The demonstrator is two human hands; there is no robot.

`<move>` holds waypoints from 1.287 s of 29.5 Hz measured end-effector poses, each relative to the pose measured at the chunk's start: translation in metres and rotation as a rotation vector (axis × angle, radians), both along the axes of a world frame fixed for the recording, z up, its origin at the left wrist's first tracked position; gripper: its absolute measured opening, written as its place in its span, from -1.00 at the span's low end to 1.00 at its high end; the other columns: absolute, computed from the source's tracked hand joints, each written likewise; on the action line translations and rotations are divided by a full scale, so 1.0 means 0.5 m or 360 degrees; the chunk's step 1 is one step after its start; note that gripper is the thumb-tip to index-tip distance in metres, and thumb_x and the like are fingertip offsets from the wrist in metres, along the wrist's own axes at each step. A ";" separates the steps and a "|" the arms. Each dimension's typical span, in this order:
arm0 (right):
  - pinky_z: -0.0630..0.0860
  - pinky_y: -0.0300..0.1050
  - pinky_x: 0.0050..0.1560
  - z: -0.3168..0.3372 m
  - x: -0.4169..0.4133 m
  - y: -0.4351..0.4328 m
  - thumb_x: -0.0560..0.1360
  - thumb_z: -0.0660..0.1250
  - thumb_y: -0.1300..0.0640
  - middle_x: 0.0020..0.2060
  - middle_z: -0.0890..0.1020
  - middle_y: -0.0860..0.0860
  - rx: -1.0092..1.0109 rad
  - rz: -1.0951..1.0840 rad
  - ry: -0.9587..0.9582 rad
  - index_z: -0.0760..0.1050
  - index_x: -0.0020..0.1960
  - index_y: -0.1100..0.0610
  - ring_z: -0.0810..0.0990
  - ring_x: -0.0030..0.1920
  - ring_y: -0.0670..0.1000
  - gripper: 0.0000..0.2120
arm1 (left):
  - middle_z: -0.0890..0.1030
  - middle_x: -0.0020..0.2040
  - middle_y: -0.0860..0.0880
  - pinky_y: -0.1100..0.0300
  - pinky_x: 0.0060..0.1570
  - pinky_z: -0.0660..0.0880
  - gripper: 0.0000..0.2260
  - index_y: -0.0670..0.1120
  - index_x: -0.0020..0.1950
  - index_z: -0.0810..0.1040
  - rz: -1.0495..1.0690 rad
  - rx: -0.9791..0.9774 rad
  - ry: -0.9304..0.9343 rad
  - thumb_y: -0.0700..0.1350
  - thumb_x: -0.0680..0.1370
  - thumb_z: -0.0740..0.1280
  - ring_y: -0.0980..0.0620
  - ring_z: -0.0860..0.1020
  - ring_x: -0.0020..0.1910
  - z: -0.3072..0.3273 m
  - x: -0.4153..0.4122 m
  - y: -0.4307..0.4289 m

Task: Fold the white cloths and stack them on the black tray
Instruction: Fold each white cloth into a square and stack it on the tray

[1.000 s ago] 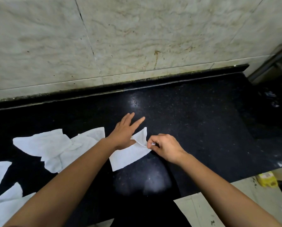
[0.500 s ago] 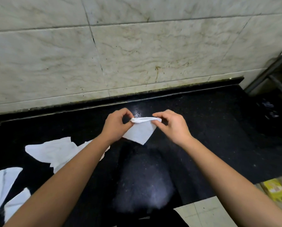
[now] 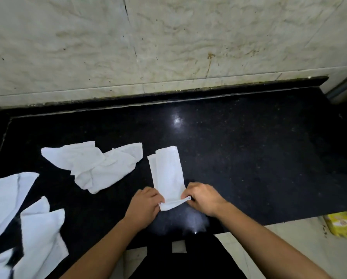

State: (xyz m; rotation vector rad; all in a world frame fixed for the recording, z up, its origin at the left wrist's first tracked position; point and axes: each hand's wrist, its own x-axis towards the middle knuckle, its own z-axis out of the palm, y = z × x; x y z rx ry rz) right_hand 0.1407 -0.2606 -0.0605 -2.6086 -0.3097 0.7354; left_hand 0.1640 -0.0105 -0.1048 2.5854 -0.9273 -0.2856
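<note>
A white cloth (image 3: 167, 174), folded into a long narrow strip, lies flat on the black counter (image 3: 239, 150) and points away from me. My left hand (image 3: 146, 203) pinches its near left corner. My right hand (image 3: 202, 197) pinches its near right corner, with the near edge stretched between the two hands. A crumpled white cloth (image 3: 100, 166) lies to the left of the strip. Several more unfolded white cloths (image 3: 41, 234) lie at the far left of the counter. No black tray is in view.
A marble-tiled wall (image 3: 168, 41) backs the counter. A yellow packet (image 3: 341, 224) lies on the pale floor past the counter's near right edge. The counter's front edge runs just below my hands. A metal frame (image 3: 346, 85) stands at the far right.
The cloth went from lying under my left hand, to held up between both hands, to laid down as a long strip. Both hands have come nearer to me, pinching its near corners.
</note>
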 end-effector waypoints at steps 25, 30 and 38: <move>0.57 -0.03 -0.01 -0.049 0.040 0.011 0.52 0.35 -0.02 -0.12 0.54 -0.12 0.0154 -0.0331 0.0064 0.59 -0.02 -0.09 0.57 -0.16 -0.05 -0.93 | 0.58 -0.16 0.13 0.21 -0.05 0.43 -0.79 -0.05 0.02 0.60 0.1284 -0.0264 0.0733 0.06 0.53 0.39 0.10 0.54 -0.11 0.012 0.100 -0.046; 0.55 -0.04 0.08 -0.067 0.058 0.031 0.54 0.34 -0.09 0.06 0.47 -0.07 0.0008 -0.0252 0.0147 0.45 0.32 -0.10 0.56 0.03 0.00 -0.63 | 0.62 -0.21 0.10 0.20 -0.12 0.48 -0.89 -0.03 -0.18 0.63 0.1392 -0.0138 0.0857 -0.01 0.48 0.40 0.02 0.61 -0.10 -0.005 0.121 -0.061; 0.55 -0.03 0.12 -0.081 0.036 0.032 0.57 0.30 -0.10 0.18 0.41 -0.05 -0.0002 -0.0113 0.0075 0.40 0.40 -0.10 0.54 0.08 0.00 -0.59 | 0.65 -0.29 0.10 0.20 -0.14 0.53 -0.90 0.01 -0.24 0.64 0.1520 -0.0275 0.0864 -0.02 0.45 0.40 0.11 0.61 -0.21 0.006 0.082 -0.049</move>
